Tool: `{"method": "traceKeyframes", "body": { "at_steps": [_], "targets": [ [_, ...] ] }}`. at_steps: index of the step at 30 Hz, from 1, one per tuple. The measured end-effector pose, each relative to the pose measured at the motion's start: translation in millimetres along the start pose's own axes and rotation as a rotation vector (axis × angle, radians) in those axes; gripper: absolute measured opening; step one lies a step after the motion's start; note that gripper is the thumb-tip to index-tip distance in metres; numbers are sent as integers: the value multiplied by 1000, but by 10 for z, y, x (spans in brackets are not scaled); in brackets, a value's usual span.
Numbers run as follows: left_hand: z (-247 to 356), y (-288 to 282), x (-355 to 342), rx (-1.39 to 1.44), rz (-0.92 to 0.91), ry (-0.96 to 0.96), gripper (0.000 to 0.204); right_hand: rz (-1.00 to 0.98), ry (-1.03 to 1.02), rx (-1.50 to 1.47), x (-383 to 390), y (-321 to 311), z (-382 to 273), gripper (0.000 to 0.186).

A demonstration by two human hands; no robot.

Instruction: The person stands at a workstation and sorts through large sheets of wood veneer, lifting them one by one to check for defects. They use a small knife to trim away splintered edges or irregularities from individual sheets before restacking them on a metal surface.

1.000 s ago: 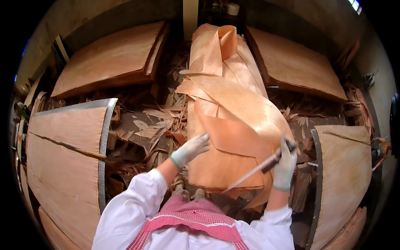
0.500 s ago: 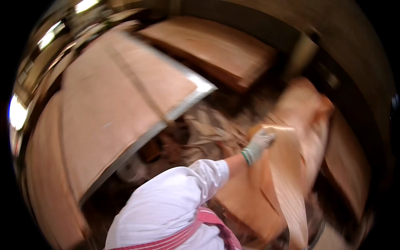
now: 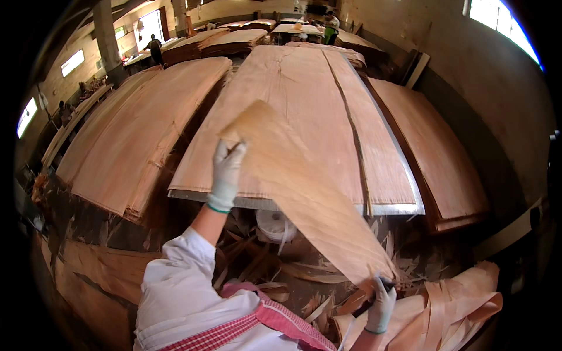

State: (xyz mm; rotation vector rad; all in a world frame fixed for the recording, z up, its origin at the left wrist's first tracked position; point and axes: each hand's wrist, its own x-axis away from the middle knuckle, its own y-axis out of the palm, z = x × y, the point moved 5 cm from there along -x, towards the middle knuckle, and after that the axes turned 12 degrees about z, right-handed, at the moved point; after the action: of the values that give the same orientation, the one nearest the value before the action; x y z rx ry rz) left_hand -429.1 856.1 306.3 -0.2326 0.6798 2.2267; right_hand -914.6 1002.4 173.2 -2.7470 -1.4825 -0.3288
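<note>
A long tan strip of wood veneer [image 3: 316, 202] stretches slantwise in front of me, from upper left to lower right. My left hand [image 3: 227, 172], in a pale glove with a green cuff, is closed on its far left end, over the near part of a large veneer sheet [image 3: 263, 117]. Lower and to the right, my right hand [image 3: 381, 307], gloved too, grips the strip's near end. Something small and dark shows at those fingers, too unclear to name. The big sheet lies on a metal-edged table [image 3: 398, 209], with a narrow dark gap running lengthwise through it.
Veneer stacks stand to the left [image 3: 140, 140] and right [image 3: 430, 146] of the table. A white roll [image 3: 274, 225] sits below its near edge, among veneer scraps. Loose veneer [image 3: 433, 310] is heaped at lower right. Two people [image 3: 331, 29] [image 3: 154, 50] stand far back.
The view has swung from the pile on the right to the table. One gloved hand was on veneer at that pile; now both hands hold a strip stretched out before the table.
</note>
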Motion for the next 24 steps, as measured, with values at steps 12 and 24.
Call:
{"method": "traceKeyframes", "body": {
  "at_steps": [12,24],
  "targets": [
    [-5,-1559,-1204,-334,-150,246,24,-142,-99,110,-118,2408,644,12],
    [-1422,-1494,-3353,-233,-143,240,24,701,-231,63,1459,1131,540,18]
  ]
}}
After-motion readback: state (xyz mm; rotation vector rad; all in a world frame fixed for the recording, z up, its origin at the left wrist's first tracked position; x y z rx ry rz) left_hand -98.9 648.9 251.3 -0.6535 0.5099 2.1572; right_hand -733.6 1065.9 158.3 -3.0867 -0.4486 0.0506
